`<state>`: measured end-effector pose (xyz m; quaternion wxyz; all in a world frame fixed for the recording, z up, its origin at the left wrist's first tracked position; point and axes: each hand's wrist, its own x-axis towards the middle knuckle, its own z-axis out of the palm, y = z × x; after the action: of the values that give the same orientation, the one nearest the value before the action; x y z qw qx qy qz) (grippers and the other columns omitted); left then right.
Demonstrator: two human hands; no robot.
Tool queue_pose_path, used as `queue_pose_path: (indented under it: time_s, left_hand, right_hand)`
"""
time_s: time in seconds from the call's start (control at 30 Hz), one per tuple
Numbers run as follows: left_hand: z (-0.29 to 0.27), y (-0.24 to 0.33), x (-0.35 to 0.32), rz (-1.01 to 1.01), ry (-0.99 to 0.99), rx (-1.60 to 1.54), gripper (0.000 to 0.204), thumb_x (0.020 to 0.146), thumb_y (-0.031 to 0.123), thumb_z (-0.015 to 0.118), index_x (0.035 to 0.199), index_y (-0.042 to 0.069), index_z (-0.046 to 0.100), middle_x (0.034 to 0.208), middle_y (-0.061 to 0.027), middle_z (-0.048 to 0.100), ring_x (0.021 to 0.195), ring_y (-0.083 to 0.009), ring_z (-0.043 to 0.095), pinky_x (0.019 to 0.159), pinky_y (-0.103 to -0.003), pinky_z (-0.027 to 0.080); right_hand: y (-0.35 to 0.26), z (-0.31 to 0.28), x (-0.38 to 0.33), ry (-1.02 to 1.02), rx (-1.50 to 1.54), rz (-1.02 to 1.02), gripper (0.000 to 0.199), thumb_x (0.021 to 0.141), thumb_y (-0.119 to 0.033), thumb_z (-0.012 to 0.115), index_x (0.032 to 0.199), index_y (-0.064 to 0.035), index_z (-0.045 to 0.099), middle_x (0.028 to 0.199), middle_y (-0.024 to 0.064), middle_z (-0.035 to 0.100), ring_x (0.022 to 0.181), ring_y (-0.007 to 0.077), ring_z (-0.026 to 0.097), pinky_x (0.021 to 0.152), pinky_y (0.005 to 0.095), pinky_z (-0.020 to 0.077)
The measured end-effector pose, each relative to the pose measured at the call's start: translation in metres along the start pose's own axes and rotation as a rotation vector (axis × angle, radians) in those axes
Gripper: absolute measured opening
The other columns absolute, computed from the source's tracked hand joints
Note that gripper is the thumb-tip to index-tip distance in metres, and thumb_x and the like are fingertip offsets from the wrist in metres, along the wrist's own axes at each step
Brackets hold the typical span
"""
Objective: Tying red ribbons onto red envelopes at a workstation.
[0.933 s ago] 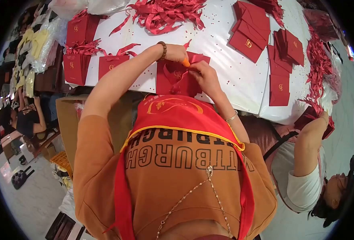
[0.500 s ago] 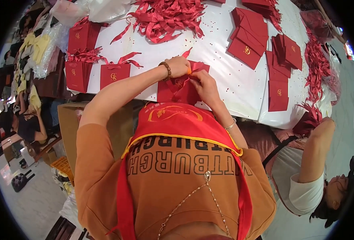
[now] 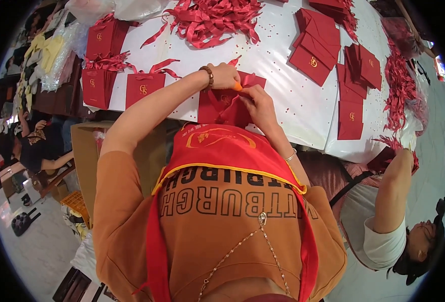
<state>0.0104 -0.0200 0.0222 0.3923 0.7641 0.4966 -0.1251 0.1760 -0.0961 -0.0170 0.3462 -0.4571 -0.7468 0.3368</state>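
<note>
In front of me, at the table's near edge, lies a dark red paper gift bag with a gold emblem. Over its top runs a shiny red ribbon, its loose end pointing away from me. My left hand, with a beaded bracelet at the wrist, pinches the ribbon; something orange covers a fingertip. Close beside it my right hand has thumb and finger pressed together on the ribbon. The fingertips nearly meet, and the exact hold is partly hidden.
A heap of loose red ribbons lies at the table's far side. Finished-looking bags stand at left, beside a single bag. Flat red bags are piled at right. A co-worker's arm reaches in at far right. A cardboard box stands below left.
Both hands stay at the bag's top, fingertips shifting only slightly at the ribbon. The view has tilted a little. At far left, another person's arm has moved.
</note>
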Motion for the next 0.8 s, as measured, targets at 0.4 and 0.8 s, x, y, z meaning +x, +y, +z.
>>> queue_pose_path:
  time_s: [0.4,0.8]
  left_hand:
    - [0.023,-0.022,0.013,0.037,0.287,-0.46,0.019,0.072,0.018,0.058,0.076,0.0,0.061,0.078,-0.0108,0.06,0.07,-0.0194,0.056,0.063,-0.029,0.043]
    - [0.004,-0.049,0.02,-0.081,0.511,-0.855,0.021,0.073,0.02,0.055,0.078,0.002,0.063,0.057,-0.0041,0.053,0.05,-0.0135,0.051,0.047,-0.028,0.041]
  right_hand:
    - [-0.003,-0.001,0.0,-0.013,0.005,-0.04,0.016,0.074,-0.003,0.062,0.089,-0.0021,0.057,0.082,0.0119,0.054,0.072,0.0289,0.057,0.061,0.0342,0.0469]
    - [0.002,-0.002,0.006,-0.183,0.083,0.027,0.021,0.075,-0.004,0.061,0.095,-0.0015,0.055,0.086,0.0155,0.061,0.079,0.0316,0.06,0.067,0.0341,0.0481]
